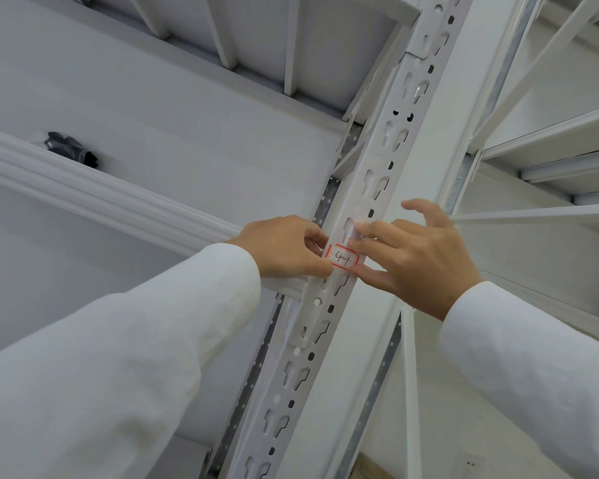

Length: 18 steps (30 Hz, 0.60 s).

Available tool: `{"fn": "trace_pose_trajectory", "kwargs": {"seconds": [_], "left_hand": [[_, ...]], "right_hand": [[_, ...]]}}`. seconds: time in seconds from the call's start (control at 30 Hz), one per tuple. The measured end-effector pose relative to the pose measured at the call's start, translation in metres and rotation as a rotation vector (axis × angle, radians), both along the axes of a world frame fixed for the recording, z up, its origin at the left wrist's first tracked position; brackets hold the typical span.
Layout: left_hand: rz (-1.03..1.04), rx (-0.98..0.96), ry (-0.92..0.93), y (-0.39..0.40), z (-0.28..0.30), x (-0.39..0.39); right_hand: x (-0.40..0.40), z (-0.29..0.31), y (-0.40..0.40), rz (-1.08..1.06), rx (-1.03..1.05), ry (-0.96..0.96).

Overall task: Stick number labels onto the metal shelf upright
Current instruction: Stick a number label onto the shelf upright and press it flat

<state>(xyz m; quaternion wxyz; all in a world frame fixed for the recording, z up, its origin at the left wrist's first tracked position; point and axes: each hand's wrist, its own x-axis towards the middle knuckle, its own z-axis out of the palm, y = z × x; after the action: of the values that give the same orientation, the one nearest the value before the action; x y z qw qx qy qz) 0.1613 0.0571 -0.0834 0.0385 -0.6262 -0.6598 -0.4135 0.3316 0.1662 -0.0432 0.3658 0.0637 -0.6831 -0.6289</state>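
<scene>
- Your left hand [284, 245] pinches the left edge of the number label [342, 257] between thumb and fingers, so that grip is grasping the label.
- Your right hand [417, 255] lies flat, its grip released; its fingertips [358, 228] press on the upright just above the label and its thumb touches the label's lower right corner.
- The label is white with a red border and carries handwritten marks that look like "4-1". It sits on the front face of the metal shelf upright [377, 174], over one of the keyhole slots.
- The upright is white, punched with rows of slots and small holes, and runs diagonally through the head view.
- A white shelf beam [94, 188] meets the upright behind your left hand.
- A small black object [70, 148] rests on the shelf above that beam, well apart from your hands.
- Both your sleeves are white.
</scene>
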Motion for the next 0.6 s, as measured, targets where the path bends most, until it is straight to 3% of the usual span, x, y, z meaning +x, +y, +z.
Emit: {"fn": "trace_pose_trajectory", "kwargs": {"seconds": [0.13, 0.3, 0.6], "left_hand": [[-0.004, -0.010, -0.028, 0.000, 0.001, 0.001], [-0.015, -0.011, -0.023, 0.000, 0.001, 0.000], [-0.006, 0.003, -0.009, 0.000, 0.000, 0.000]], "right_hand": [[-0.007, 0.010, 0.000, 0.034, 0.053, 0.005], [0.000, 0.021, -0.004, 0.001, 0.024, -0.129], [-0.003, 0.019, -0.005, -0.032, 0.119, -0.045]]}}
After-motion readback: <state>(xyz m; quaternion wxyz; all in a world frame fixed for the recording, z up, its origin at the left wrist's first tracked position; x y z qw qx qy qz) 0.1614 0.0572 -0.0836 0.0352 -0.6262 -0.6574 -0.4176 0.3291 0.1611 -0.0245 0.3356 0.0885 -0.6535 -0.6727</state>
